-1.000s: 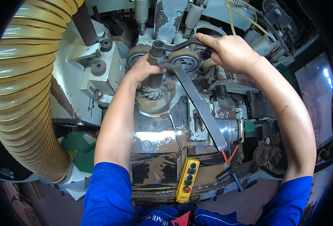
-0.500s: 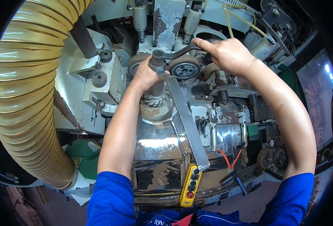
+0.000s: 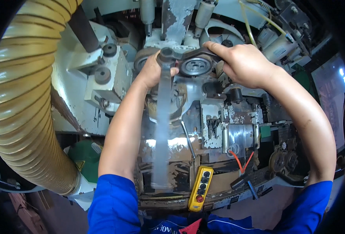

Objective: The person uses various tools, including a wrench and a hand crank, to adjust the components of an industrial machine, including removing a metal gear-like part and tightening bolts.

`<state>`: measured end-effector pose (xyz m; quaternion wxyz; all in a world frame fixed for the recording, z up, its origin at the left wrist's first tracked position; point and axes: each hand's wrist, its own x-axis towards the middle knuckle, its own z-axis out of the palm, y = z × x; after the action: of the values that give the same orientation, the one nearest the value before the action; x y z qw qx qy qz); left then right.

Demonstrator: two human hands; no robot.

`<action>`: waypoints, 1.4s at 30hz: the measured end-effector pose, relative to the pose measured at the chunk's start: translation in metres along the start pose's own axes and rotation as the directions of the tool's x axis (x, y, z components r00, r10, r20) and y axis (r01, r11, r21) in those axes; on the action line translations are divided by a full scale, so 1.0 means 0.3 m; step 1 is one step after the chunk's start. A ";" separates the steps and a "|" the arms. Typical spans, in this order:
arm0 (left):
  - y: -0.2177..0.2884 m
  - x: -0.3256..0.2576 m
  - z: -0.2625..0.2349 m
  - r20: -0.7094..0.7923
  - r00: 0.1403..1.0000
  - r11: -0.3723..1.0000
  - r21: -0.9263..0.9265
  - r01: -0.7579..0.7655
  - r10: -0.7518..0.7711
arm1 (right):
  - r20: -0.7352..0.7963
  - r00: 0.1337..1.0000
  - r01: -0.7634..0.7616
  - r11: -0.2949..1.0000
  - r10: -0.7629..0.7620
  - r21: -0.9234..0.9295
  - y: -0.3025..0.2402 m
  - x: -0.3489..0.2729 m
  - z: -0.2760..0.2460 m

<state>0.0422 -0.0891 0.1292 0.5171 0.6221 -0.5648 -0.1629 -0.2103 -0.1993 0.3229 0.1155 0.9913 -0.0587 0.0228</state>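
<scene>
My left hand [image 3: 152, 72] is closed around the head of a long grey wrench [image 3: 161, 128] seated on a fitting of the machine. The wrench handle points down toward me and is motion-blurred. My right hand [image 3: 244, 64] grips a flat black spanner [image 3: 194, 54] lying across the top of a round black spindle nut [image 3: 196, 66] just right of the left hand. Both forearms in blue sleeves reach up from the lower edge. What the wrench head sits on is hidden by my fingers.
A thick tan ribbed duct hose [image 3: 20, 109] curves down the left side. A yellow button pendant [image 3: 200, 189] hangs at the machine's near edge, with red wires [image 3: 242, 160] to its right. White-painted housings with black knobs [image 3: 102, 74] stand left of my hands.
The long wrench handle has swung from pointing lower right to pointing straight down toward me. My right hand and the black spanner have stayed on the round nut.
</scene>
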 end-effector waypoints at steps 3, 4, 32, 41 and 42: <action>-0.013 -0.010 0.041 -0.030 0.998 0.999 -0.010 0.048 -0.048 | 0.259 0.937 -0.320 0.878 0.236 0.356 -0.085 -0.023 -0.029; -0.009 -0.006 0.046 -0.046 0.997 0.998 -0.025 0.057 -0.058 | 0.074 0.981 -0.193 0.871 0.179 0.451 -0.044 -0.040 0.032; 0.730 -0.525 0.245 -0.230 0.859 0.747 -0.623 0.232 -0.458 | 0.299 0.726 0.013 -0.448 0.619 0.894 -0.597 -0.198 0.056; 0.684 -0.596 0.056 -0.265 0.956 0.932 0.296 0.208 -0.129 | 0.422 0.863 0.115 -0.920 0.280 0.375 -0.771 -0.125 0.160; 0.717 -0.608 0.049 -0.244 0.940 0.919 0.253 0.301 -0.240 | 0.391 0.895 0.104 -0.954 0.213 0.280 -0.774 -0.126 0.194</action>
<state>-0.1406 0.1004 0.2317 0.4499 0.7764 -0.4334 -0.0837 -0.2178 0.0159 0.2115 -0.9423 0.2227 -0.1874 0.1656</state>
